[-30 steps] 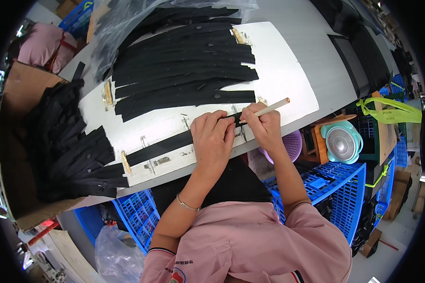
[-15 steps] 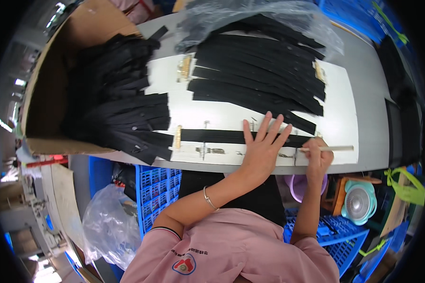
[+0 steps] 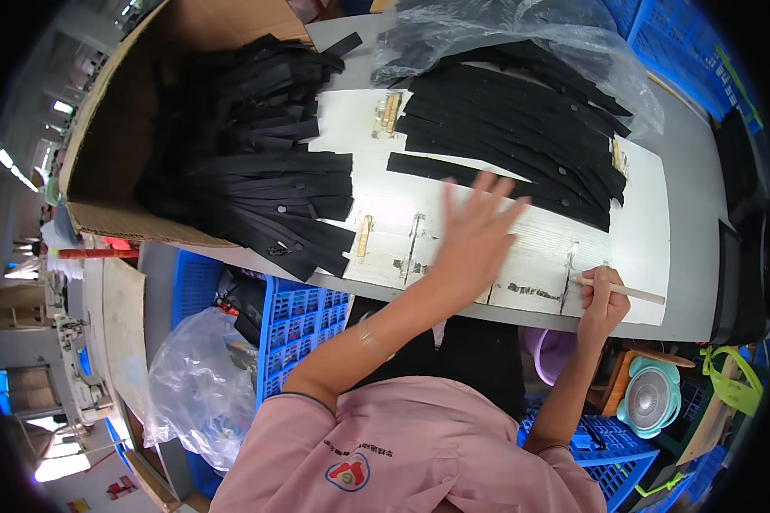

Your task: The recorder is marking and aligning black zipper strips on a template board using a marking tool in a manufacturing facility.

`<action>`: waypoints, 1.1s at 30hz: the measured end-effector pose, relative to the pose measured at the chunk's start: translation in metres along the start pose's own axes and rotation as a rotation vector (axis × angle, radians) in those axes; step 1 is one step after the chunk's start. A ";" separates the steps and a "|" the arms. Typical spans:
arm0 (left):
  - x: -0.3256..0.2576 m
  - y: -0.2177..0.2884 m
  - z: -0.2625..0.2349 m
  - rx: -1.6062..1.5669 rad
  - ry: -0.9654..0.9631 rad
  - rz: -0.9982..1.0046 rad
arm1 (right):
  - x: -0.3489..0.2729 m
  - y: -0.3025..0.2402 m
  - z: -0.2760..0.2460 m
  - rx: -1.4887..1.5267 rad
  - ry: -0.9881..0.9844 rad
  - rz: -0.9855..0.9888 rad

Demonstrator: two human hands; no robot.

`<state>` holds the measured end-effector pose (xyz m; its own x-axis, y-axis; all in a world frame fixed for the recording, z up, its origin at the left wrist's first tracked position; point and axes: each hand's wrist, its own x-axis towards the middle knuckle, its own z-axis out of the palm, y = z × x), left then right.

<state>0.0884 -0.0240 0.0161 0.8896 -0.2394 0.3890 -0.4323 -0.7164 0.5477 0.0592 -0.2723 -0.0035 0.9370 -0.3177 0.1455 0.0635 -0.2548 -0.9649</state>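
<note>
My left hand, blurred by motion, is over the white board with its fingers spread. Its fingertips reach the lowest black fabric strip, which lies just below a fanned group of black strips. Whether they touch it is unclear. Near the board's front right, my right hand is closed around a slim, pale, pencil-like stick, its tip by a dark marked line. Other dark marks and small tan guide pieces show on the board.
Many more black strips spill from a cardboard box on the left. Clear plastic sheeting covers the far edge. Below the table are blue crates, a plastic bag, a purple tub and a small turquoise fan.
The strip lying along the front marks under my left hand is gone from there. My left hand has lifted off that spot. My right hand still holds the stick. The whole view has shifted.
</note>
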 end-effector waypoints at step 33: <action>-0.119 -0.094 -0.132 0.288 0.349 -0.345 | 0.000 -0.002 0.004 0.046 -0.027 -0.011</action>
<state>0.0036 0.1584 0.0161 0.8495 0.2355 0.4720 -0.0246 -0.8761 0.4815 0.0602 -0.2675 -0.0021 0.9449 -0.2905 0.1511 0.0893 -0.2154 -0.9724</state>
